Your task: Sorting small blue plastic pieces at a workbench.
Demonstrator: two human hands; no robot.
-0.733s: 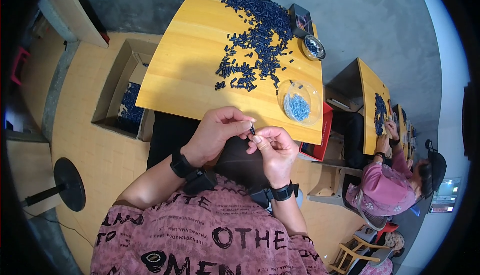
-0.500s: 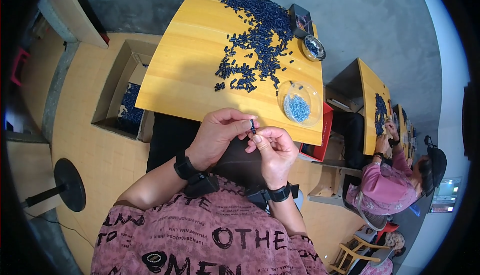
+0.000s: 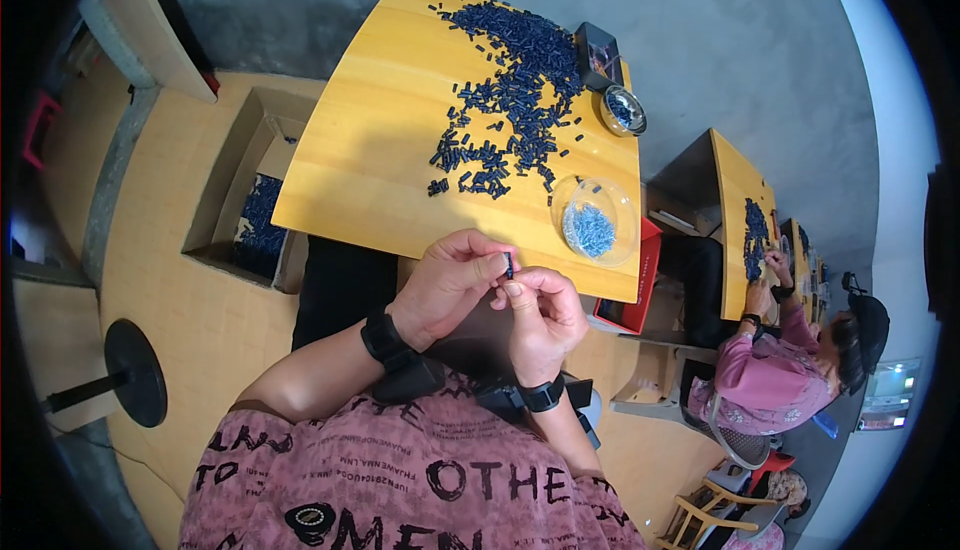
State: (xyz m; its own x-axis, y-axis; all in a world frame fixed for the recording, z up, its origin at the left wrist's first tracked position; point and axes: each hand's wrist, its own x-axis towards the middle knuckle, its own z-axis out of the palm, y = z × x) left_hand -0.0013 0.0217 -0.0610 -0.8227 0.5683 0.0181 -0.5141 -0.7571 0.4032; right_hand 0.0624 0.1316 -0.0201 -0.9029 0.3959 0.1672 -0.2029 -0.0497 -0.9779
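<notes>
1. The left hand [image 3: 445, 290] pinches the upper end of a small dark piece [image 3: 509, 266] with its thumb against the forefinger side. Its other fingers curl behind, and I cannot tell whether they touch the piece.
2. The right hand [image 3: 545, 325] has its thumb pressed toward the forefinger at the lower end, seemingly pinching the piece too; the thumb partly covers that contact.
3. So the piece is held up between both hands, appearing in the view just at the near edge of the worktop [image 3: 370, 130].
4. The change is slight. The piece now looks nearly upright in the view, where it leaned a moment ago, and the two thumbs sit a touch closer together. The whole scene has also slid lower, which I take for head movement.
5. For the work in hand, I read this as a fine two-handed adjustment of one piece, with neither grip given up. Any detail on the piece is too small to judge.
6. The loose dark pieces [image 3: 520, 50] on the worktop look unchanged, as do the small blue parts [image 3: 588, 230] in the clear dish [image 3: 630, 215] near its right corner; apparently nothing fresh has been picked up.
</notes>
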